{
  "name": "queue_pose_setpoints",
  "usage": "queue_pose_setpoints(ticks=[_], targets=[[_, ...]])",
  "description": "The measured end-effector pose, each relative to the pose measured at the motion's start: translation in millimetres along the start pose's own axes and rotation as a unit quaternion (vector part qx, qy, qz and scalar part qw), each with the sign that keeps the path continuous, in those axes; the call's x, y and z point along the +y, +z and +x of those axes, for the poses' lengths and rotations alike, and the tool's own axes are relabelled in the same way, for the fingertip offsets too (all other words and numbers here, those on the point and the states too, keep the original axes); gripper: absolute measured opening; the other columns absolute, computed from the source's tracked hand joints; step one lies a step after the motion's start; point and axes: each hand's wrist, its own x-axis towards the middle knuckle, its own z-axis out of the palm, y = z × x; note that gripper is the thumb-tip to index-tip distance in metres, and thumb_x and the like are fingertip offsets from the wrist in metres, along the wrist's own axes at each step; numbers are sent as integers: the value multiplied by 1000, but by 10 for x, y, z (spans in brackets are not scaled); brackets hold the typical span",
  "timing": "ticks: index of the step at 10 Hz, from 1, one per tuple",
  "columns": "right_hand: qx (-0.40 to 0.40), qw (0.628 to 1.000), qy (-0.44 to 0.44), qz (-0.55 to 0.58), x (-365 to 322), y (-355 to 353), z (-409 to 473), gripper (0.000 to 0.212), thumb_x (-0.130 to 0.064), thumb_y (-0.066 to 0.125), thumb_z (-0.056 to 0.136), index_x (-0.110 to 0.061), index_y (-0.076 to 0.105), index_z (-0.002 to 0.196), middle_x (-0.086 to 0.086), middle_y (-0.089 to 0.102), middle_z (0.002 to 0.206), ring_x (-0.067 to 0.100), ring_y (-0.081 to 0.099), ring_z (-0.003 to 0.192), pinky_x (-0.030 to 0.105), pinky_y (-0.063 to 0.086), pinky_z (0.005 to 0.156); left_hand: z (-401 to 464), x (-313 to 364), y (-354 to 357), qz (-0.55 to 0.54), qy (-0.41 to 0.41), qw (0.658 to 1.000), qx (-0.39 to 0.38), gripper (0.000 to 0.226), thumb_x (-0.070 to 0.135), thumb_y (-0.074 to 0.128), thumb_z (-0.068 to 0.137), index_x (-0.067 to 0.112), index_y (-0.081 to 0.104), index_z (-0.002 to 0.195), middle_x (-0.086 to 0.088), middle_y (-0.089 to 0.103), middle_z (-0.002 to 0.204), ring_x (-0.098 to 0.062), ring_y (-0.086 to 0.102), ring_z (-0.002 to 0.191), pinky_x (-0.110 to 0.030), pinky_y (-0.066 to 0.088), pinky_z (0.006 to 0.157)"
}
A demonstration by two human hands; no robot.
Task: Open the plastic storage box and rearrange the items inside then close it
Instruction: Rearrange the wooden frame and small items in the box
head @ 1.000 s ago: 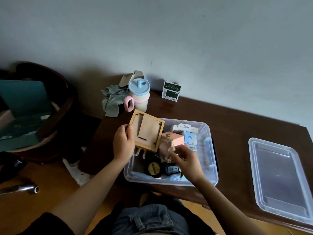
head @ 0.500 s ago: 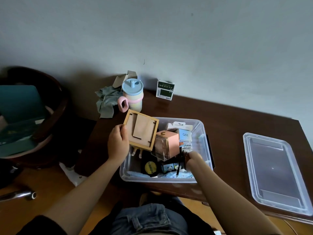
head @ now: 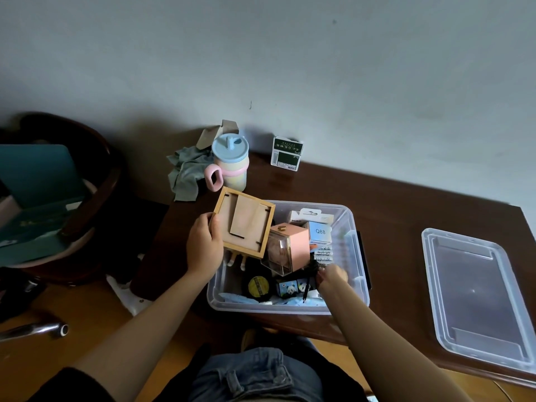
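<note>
From the head camera, the clear plastic storage box (head: pixel 352 248) stands open near the front edge of the dark wooden tabletop (head: pixel 406 204), toward its left end, with its lid (head: pixel 475 297) lying flat well apart at the right end. The left hand (head: pixel 203 245) is closed on the left edge of a square wooden frame (head: pixel 245 221), thumb on the face and fingers behind, holding it tilted above the box's back left corner; two pale pegs hang below its lower edge. Just beside the frame, inside the box, a pink box with a clear front (head: pixel 290 248) sits tilted on top of the other contents. The right hand (head: pixel 330 275) reaches into the box's right half, its fingers curled down among dark items beside the pink box; what they pinch, if anything, cannot be told. Behind it lie a white Q88 carton (head: pixel 320 231) and a Heybright pack (head: pixel 324 252). Along the box's front wall are a black round tin with a yellow label (head: pixel 257 285) and a small panda-print box (head: pixel 290 288). At the tabletop's back left corner stand a pastel lidded cup with a pink handle (head: pixel 230 163), touching a grey-green cloth (head: pixel 185 175), and a green-and-white packet (head: pixel 286 153) stands by the wall.
</note>
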Motion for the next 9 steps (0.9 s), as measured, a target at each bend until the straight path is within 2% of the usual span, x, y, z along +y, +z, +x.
queue_pose_setpoints(ticks=[1,2,3,4,5,6,7,8,9], targets=[[-2,1000,4,2,0,21,26,31,3,32,96,-8,40,69,7,44,70,14,46,59,20,44,51,-2,1,-4,1,0,1000,-1,33,24,37,102,1,57,117,-14,63,109,-26,59,101,-41,50,84],[19,999,-6,-39,-16,-9,-30,25,6,29,93,0,43,73,14,49,69,22,49,57,31,43,53,-6,4,1,-1,2,1000,-1,33,24,37,102,1,57,116,-13,63,108,-25,59,99,-40,50,83],[39,983,-112,-143,-37,-5,-175,21,-3,37,91,-7,50,75,7,50,69,18,44,60,33,38,56,-5,-4,3,-4,2,1000,-1,32,24,38,102,1,57,114,-12,63,105,-24,59,97,-36,48,80],[-14,898,-346,-272,39,-67,-404,23,-7,43,90,-23,56,80,-1,59,73,5,48,56,22,39,52,-5,-13,10,-7,7,1000,4,31,23,38,102,1,58,112,-11,63,103,-23,58,95,-33,46,78],[-217,782,-440,-384,84,-34,-647,26,-8,48,92,-28,65,90,1,68,76,4,56,58,20,48,54,6,-27,18,-16,1,1000,4,31,24,38,102,2,58,111,-11,62,103,-24,58,94,-35,46,78],[-314,601,-461,-572,205,136,-697,28,-9,48,94,-19,68,110,-2,71,104,9,65,93,26,54,84,26,-42,33,-27,-13,1000,0,32,24,37,102,3,58,113,-12,62,105,-24,58,95,-35,46,79],[-324,433,-446,-713,352,405,-668,46,5,47,87,-11,55,130,8,57,131,24,54,119,34,46,99,32,-53,40,-28,-13,1000,0,32,23,36,102,2,58,115,-12,63,107,-23,58,98,-31,44,79],[-337,378,-425,-750,386,695,-651,46,2,50,89,-7,47,135,14,52,135,30,50,123,40,44,102,31,-52,47,-23,-10,1000,3,33,23,36,102,2,57,117,-12,62,109,-23,57,101,-29,42,79],[-326,377,-335,-799,403,947,-549,38,-17,41,99,-5,45,135,17,50,136,31,48,125,37,38,100,40,-44,49,-17,-22,1000,0,34,26,35,102,6,56,119,-11,61,112,-22,57,104,-32,45,83]])
